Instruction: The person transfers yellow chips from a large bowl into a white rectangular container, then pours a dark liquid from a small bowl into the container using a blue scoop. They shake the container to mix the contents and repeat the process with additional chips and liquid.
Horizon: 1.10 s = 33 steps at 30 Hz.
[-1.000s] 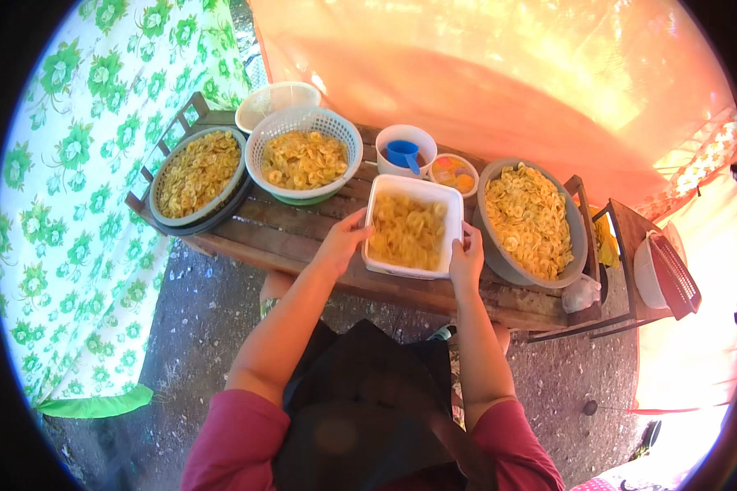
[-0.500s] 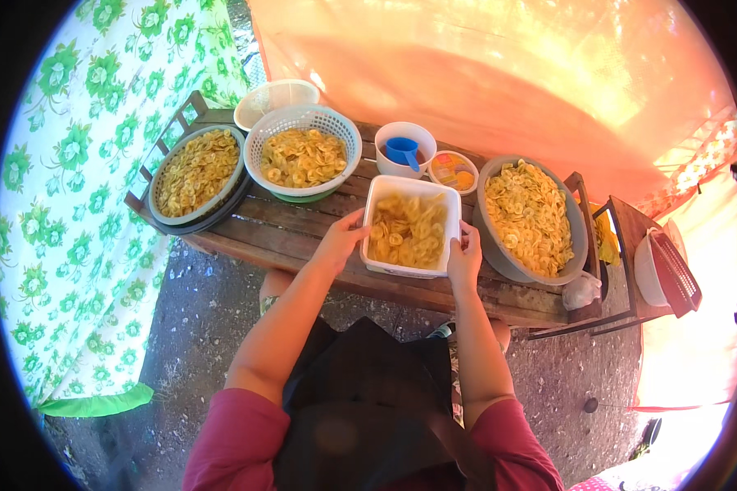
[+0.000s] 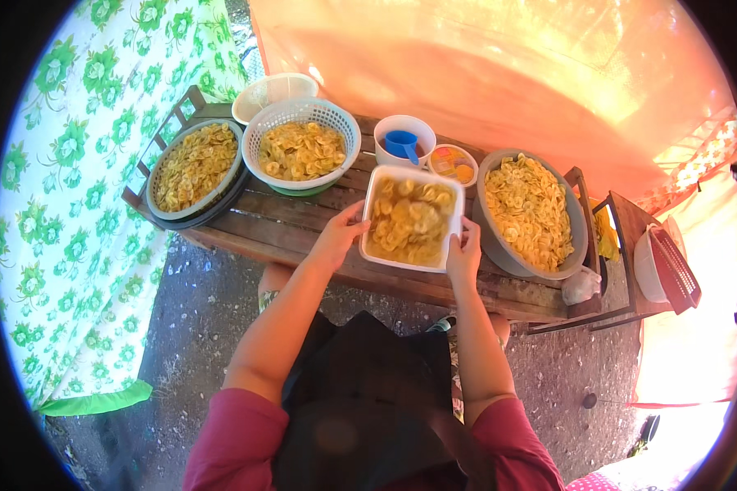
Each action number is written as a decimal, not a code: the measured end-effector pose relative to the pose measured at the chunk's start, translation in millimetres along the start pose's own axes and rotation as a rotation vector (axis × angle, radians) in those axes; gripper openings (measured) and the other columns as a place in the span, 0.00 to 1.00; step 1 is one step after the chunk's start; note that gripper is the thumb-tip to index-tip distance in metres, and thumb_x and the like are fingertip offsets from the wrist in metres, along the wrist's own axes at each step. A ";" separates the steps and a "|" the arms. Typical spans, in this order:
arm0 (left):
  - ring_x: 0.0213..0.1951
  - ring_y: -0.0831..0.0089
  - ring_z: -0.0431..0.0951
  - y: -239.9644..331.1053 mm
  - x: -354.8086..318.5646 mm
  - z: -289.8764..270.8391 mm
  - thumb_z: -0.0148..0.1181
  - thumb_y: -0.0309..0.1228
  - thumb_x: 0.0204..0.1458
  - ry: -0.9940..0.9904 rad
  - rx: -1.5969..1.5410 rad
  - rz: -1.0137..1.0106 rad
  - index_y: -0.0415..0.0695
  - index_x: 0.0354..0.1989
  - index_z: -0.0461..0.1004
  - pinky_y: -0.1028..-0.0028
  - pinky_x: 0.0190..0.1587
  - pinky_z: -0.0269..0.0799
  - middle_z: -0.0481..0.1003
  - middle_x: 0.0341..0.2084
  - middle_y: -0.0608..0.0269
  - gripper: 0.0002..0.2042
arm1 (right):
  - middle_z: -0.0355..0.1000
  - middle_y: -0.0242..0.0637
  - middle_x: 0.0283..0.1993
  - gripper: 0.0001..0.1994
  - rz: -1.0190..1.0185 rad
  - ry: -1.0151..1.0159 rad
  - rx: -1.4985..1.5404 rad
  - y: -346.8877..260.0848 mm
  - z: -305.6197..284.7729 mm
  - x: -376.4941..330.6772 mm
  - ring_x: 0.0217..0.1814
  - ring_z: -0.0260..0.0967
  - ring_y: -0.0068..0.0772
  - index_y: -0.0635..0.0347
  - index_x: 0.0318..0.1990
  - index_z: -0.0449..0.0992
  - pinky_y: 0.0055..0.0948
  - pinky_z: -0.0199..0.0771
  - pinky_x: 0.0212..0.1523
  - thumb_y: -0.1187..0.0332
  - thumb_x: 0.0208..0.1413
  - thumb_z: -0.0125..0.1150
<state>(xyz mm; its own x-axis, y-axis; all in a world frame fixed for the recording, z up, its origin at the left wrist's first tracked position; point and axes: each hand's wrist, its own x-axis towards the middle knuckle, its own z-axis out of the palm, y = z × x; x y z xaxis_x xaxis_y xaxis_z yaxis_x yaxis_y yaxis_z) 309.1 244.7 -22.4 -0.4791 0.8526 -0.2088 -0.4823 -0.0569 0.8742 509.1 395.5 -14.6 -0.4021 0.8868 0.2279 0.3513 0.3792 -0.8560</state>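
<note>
Between my two hands I hold a white square plastic tub [image 3: 372, 254] above the front of a wooden slatted bench. Inside it are yellow-brown banana chips [image 3: 409, 221], blurred by motion. My left hand [image 3: 341, 237] grips the tub's left wall, fingers closed on the rim. On the opposite side, my right hand [image 3: 464, 255] is closed round the right wall. Just behind the tub stands a white bucket [image 3: 416, 129] with a blue scoop [image 3: 401, 146] in it. A round tub with a coloured lid [image 3: 453, 166] is beside that bucket.
On the wooden bench [image 3: 262, 233] are a grey basin of chips [image 3: 528, 217] at right, a white colander of chips [image 3: 301, 151], another basin of chips [image 3: 196, 168] at far left and a pale basket [image 3: 274, 94]. A clear plastic bag [image 3: 581, 286] lies at the right end.
The tub has tilted and risen slightly, and the chips inside have shifted, heaping higher toward its far side. Both hands keep their hold.
</note>
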 end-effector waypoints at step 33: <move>0.40 0.76 0.71 6.3 6.7 5.3 0.53 0.22 0.55 -0.019 -0.019 0.006 0.43 0.63 0.61 0.76 0.42 0.69 0.71 0.40 0.62 0.24 | 0.66 0.35 0.37 0.17 0.055 0.002 0.003 -8.9 0.1 7.5 0.33 0.62 0.24 0.63 0.56 0.63 0.25 0.66 0.36 0.76 0.58 0.49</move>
<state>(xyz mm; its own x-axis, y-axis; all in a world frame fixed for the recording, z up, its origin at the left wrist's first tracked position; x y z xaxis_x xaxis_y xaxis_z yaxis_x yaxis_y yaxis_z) 306.7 252.8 -15.9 -0.4683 0.8618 -0.1950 -0.4929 -0.0717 0.8671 502.9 398.7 -5.3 -0.3803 0.9069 0.1815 0.3704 0.3291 -0.8686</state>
